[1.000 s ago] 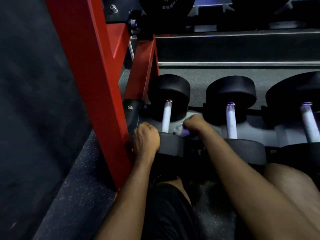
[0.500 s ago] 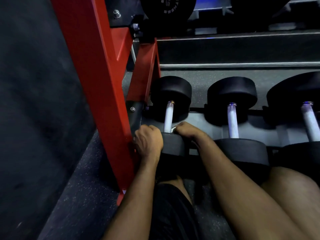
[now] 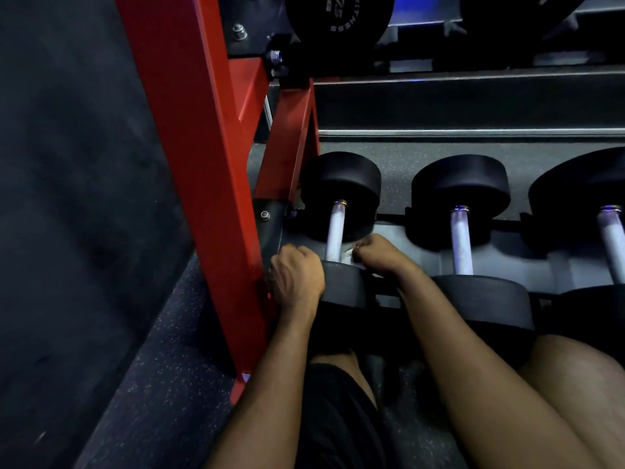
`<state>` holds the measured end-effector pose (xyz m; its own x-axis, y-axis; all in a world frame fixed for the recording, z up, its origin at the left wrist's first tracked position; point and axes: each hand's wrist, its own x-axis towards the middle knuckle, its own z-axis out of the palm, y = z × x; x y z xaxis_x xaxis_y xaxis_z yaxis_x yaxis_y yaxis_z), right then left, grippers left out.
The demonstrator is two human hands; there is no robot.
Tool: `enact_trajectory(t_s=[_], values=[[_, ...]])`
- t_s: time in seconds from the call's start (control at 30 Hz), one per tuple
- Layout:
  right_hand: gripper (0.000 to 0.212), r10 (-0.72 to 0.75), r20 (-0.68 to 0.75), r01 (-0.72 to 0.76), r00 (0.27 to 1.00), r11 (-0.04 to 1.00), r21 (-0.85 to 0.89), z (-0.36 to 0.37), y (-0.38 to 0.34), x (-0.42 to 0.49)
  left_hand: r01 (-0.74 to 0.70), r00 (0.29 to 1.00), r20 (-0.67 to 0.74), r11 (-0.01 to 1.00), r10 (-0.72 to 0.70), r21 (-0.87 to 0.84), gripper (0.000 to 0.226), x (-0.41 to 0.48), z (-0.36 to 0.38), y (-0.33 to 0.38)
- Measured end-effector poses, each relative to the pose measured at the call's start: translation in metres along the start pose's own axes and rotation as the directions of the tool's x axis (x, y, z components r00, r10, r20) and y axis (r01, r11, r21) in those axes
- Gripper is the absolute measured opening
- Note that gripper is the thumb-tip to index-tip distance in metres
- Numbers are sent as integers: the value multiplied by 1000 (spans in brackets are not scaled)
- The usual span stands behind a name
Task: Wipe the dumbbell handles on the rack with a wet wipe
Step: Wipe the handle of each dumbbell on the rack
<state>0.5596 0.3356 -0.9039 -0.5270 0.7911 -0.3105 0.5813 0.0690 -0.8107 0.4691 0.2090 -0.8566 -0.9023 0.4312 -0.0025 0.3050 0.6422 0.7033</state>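
Three black dumbbells lie side by side on the bottom shelf of the rack. The leftmost dumbbell (image 3: 340,184) has a pale metal handle (image 3: 335,231). My left hand (image 3: 297,275) grips the left side of its near head (image 3: 345,287). My right hand (image 3: 378,253) is curled at the near end of that handle and holds a white wet wipe (image 3: 348,257), of which only a small corner shows. The middle dumbbell's handle (image 3: 461,242) and the right one's handle (image 3: 614,245) are untouched.
A red rack upright (image 3: 203,184) stands close on the left, with a red brace (image 3: 291,147) behind it. An upper shelf holds a black dumbbell head marked 25 (image 3: 338,18). Dark speckled floor (image 3: 152,384) lies left. My knees and black shorts (image 3: 334,418) are below.
My right hand slid left from beside the near head to the near end of the leftmost handle, with the wipe. My left hand stayed on the near head.
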Motion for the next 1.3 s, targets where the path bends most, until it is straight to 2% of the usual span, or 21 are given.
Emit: enact_trajectory(t_s=[0.1,0.13,0.2,0.27,0.33,0.37,0.4,0.43,0.47,0.53,0.6,0.73,0.9,1.0,1.13,1.23,1.3], values=[[32,-77,-103,98,992,972,213,-10,-14,2,-17,1000,-7,1000,17,1,31,1,0,0],[32,-162,-161,193,974,960,204,-13,-23,3,-21,1000,-7,1000,21,2,30,0,-1,1],[35,-414,-232,427,880,904,5,-15,-43,8,-16,1000,-6,1000,16,-2,30,1,-1,1],[41,-683,-212,620,699,726,-296,-13,-58,14,-1,1000,-3,1000,1,1,31,2,0,1],[42,-849,-85,644,522,457,-613,-12,-61,23,1,1000,-1,1000,-1,2,30,2,0,0],[39,-877,7,611,480,329,-720,-11,-57,30,-1,1000,2,1000,1,-2,30,2,1,0],[36,-878,83,574,471,233,-785,-11,-51,37,-6,1000,3,1000,6,-3,30,3,1,-1],[35,-857,140,545,495,180,-819,-11,-46,40,-12,1000,5,1000,12,0,30,3,0,-2],[35,-829,165,524,534,171,-835,-13,-40,41,-22,1000,4,1000,21,4,30,2,0,-2],[34,-783,153,517,603,237,-822,-21,-32,37,-40,999,-1,999,40,10,30,1,0,-2],[44,-730,136,524,669,334,-783,-30,-25,31,-42,999,-3,999,42,17,30,2,0,-2],[44,-681,143,499,718,361,-788,-38,-35,22,-34,999,-14,999,34,26,30,2,0,-2],[29,-528,180,397,830,333,-855,-16,-74,29,-36,999,0,999,36,29,31,1,-1,-2],[28,-531,164,375,831,317,-871,-19,-76,31,-30,1000,9,999,29,26,30,1,-1,-3],[39,-617,151,439,772,347,-829,-39,-47,21,-9,1000,7,1000,9,9,31,2,0,-2],[40,-604,114,442,789,429,-788,-35,-47,24,-5,1000,8,1000,5,-3,33,1,-1,0],[36,-581,126,427,804,416,-803,-26,-61,30,-5,1000,8,1000,5,-9,34,-1,-3,1]])
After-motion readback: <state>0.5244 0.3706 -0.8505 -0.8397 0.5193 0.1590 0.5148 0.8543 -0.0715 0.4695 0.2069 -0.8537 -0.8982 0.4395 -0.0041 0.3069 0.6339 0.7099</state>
